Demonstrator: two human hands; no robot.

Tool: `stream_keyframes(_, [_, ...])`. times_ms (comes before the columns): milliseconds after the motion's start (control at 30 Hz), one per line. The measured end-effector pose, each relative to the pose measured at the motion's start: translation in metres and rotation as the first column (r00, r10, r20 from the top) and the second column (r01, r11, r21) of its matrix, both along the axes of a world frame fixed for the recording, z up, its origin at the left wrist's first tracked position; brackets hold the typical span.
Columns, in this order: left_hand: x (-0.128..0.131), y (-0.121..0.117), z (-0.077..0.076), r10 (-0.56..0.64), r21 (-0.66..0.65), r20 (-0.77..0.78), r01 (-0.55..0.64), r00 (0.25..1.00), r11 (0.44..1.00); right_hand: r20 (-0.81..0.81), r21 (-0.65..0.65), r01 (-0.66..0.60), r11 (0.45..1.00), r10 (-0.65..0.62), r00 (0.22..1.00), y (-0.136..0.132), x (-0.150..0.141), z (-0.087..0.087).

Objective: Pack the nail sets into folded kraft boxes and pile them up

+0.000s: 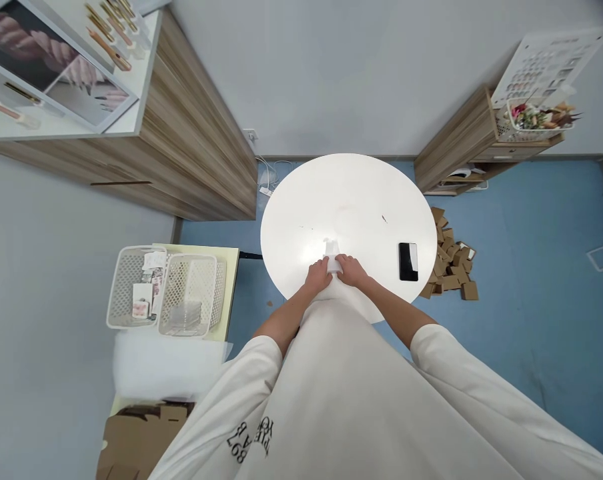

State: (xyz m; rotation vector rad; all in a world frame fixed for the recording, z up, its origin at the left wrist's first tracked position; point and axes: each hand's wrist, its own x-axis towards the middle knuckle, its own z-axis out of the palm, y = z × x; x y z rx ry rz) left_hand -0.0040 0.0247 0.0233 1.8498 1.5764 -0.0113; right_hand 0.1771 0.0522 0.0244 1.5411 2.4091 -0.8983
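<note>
The left hand (319, 275) and right hand (351, 270) — fingers curled — grip opposite sides of a small white piece (334, 265) near the desk's (301, 200) close edge; two-handed handling seems underway — next calling for steady, even pressure.

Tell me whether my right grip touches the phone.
Apart. The head view shows a plain gap of tabletop between the right grip and the phone.

A person wears a loose white T-shirt (361, 407), its roomy sleeves (476, 373) ending near the elbows, above bare forearms (399, 313) and bare hands (351, 270). Black lettering (263, 435), upside down in view and broken by folds, marks the shirt's left side, the digits "897" among it.
</note>
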Motion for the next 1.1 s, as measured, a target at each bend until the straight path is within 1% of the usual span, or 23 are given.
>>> stream_keyframes(100, [-0.01, -0.01, 0.007, -0.025, -0.003, 0.026, 0.025, 0.999, 1.0, -0.02, -0.03, -0.059, 0.998, 0.059, 0.998, -0.008, 0.003, 0.006])
stream_keyframes(200, [-0.015, -0.011, 0.012, 0.011, -0.031, 0.034, -0.01, 0.999, 0.999, -0.034, -0.044, -0.09, 0.995, 0.089, 0.995, -0.008, 0.002, 0.014])
stream_keyframes(300, [-0.013, -0.004, 0.013, 0.115, -0.068, 0.062, -0.111, 0.991, 0.991, -0.027, -0.031, -0.081, 0.996, 0.08, 0.996, 0.004, 0.0, 0.02])
stream_keyframes(400, [-0.007, 0.003, 0.012, 0.26, -0.087, 0.116, -0.251, 0.959, 0.964, 0.008, -0.032, -0.045, 0.998, 0.045, 0.999, 0.021, -0.003, 0.019])
stream_keyframes(467, [-0.003, 0.003, 0.011, 0.332, -0.042, 0.119, -0.329, 0.936, 0.943, 0.004, -0.035, -0.016, 0.999, 0.016, 1.0, 0.034, -0.007, 0.014])
stream_keyframes(500, [-0.001, 0.001, 0.011, 0.334, -0.001, 0.105, -0.335, 0.937, 0.942, -0.005, -0.037, 0.002, 0.999, -0.002, 1.0, 0.04, -0.008, 0.011])
stream_keyframes(533, [0.001, -0.002, 0.01, 0.303, 0.043, 0.085, -0.307, 0.949, 0.951, -0.01, -0.038, 0.022, 0.999, -0.022, 1.0, 0.045, -0.01, 0.007])
stream_keyframes(567, [0.002, -0.004, 0.009, 0.239, 0.084, 0.063, -0.244, 0.969, 0.966, -0.016, -0.035, 0.042, 0.999, -0.042, 0.999, 0.051, -0.013, 0.004])
stream_keyframes(633, [0.004, -0.009, 0.006, 0.052, 0.138, 0.025, -0.055, 0.998, 0.989, -0.019, -0.031, 0.078, 0.996, -0.079, 0.997, 0.059, -0.016, -0.003])
stream_keyframes(700, [0.006, -0.011, 0.001, -0.1, 0.154, -0.01, 0.1, 0.995, 0.983, -0.013, -0.032, 0.117, 0.993, -0.117, 0.993, 0.066, -0.019, -0.008])
stream_keyframes(733, [0.006, -0.011, -0.002, -0.138, 0.15, -0.03, 0.141, 0.99, 0.978, -0.007, -0.036, 0.139, 0.99, -0.139, 0.99, 0.067, -0.02, -0.01])
stream_keyframes(833, [0.008, -0.006, -0.011, -0.173, 0.113, -0.093, 0.183, 0.981, 0.977, -0.002, -0.017, 0.217, 0.976, -0.217, 0.976, 0.065, -0.022, -0.012])
stream_keyframes(933, [0.007, 0.0, -0.015, -0.208, 0.09, -0.136, 0.221, 0.969, 0.971, -0.024, 0.06, 0.287, 0.956, -0.286, 0.958, 0.052, -0.022, -0.012])
stream_keyframes(967, [0.006, 0.001, -0.015, -0.224, 0.083, -0.148, 0.238, 0.963, 0.968, -0.024, 0.063, 0.31, 0.949, -0.309, 0.951, 0.045, -0.022, -0.012])
stream_keyframes(1033, [0.005, 0.004, -0.013, -0.259, 0.067, -0.175, 0.274, 0.95, 0.959, -0.017, -0.005, 0.366, 0.931, -0.366, 0.931, 0.033, -0.022, -0.013])
stream_keyframes(1100, [0.004, 0.005, -0.011, -0.288, 0.052, -0.202, 0.304, 0.936, 0.951, -0.025, -0.076, 0.43, 0.9, -0.433, 0.901, 0.022, -0.024, -0.014])
